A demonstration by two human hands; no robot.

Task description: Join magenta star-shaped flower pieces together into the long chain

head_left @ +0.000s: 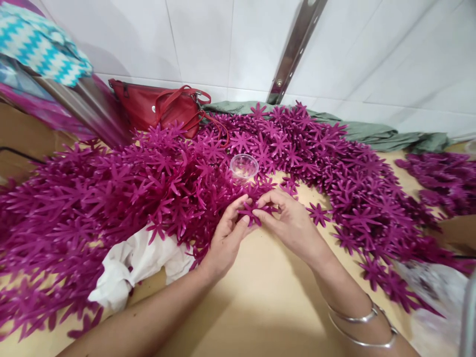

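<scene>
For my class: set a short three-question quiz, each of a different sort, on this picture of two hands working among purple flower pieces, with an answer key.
1. True or false: the left hand and the right hand both touch one purple flower piece between them.
2. Multiple choice: what stands just beyond the hands among the flower pile? A) a clear plastic cup B) a metal bowl C) a glass jar with a lid
3. Fill in: the bag against the tiled wall is ____ in colour.

Key: 1 true. 2 A. 3 red; that is the red bag.
</scene>
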